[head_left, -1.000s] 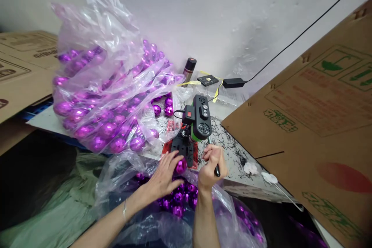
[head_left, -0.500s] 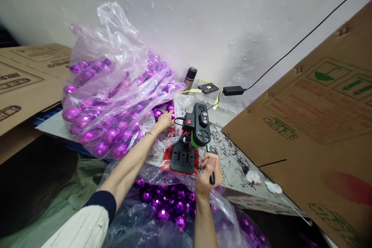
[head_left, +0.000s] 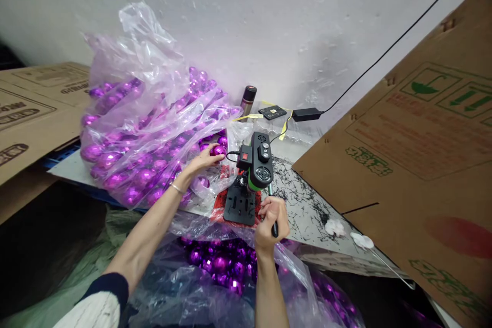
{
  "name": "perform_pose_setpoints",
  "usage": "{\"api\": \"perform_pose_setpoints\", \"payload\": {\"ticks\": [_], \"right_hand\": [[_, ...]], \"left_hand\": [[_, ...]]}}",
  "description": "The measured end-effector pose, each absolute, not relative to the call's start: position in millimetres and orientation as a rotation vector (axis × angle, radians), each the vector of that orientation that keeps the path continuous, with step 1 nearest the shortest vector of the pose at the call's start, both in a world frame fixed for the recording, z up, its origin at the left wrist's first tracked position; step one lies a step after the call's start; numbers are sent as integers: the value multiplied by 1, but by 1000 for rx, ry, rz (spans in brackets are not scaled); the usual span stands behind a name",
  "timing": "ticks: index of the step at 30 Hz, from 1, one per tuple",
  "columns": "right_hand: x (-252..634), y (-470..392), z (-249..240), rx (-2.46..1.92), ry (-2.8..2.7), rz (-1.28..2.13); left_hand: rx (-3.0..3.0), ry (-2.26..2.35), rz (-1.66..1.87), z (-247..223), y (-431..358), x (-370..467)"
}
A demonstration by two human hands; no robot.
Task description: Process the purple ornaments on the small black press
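Note:
My left hand [head_left: 203, 159] is at the mouth of the clear plastic bag, its thumb and fingers closed about a shiny purple ball [head_left: 219, 150]. More faceted purple balls lie loose around it and fill the bag [head_left: 154, 113]. My right hand [head_left: 272, 221] is wrapped round the black-tipped lever [head_left: 274, 230] of a small black bench press [head_left: 262, 161]. The press has round vents, knobs and a red switch on top. Its slotted black base plate [head_left: 240, 207] rests on a red sheet, with no ball on the visible part of the plate.
Black clippings [head_left: 303, 200] litter the table right of the press. Behind stand a dark cylindrical can [head_left: 248, 98] and a black power adapter [head_left: 307, 114]. Cardboard boxes flank both sides, the large one [head_left: 403, 154] on the right. Below the table edge, another bag holds purple balls [head_left: 223, 264].
My left hand has drawn back to the left, away from the press, and now has a purple ball at its fingertips. My right hand stays on the lever.

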State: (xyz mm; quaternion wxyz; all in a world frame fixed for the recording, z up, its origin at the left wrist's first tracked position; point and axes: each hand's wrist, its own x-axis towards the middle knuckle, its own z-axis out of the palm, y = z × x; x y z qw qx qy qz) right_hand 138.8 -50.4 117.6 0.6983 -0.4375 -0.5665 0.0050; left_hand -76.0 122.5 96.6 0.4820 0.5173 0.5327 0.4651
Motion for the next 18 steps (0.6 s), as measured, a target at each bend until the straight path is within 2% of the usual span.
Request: {"api": "perform_pose_setpoints", "payload": {"ticks": [4,9,13,18], "right_hand": [[137,-51,123,-990,-1243,30],[135,-49,140,-982,-1205,57],[137,-48,153,-1002,-1203,110],[137,-50,156,-1017,-1206,131]], "left_hand": [[903,1076,1194,115,84,-100],[829,995,1198,124,21,-105],[852,961,1099,113,-19,-82],[793,1069,1152,77,-33,-35]]}}
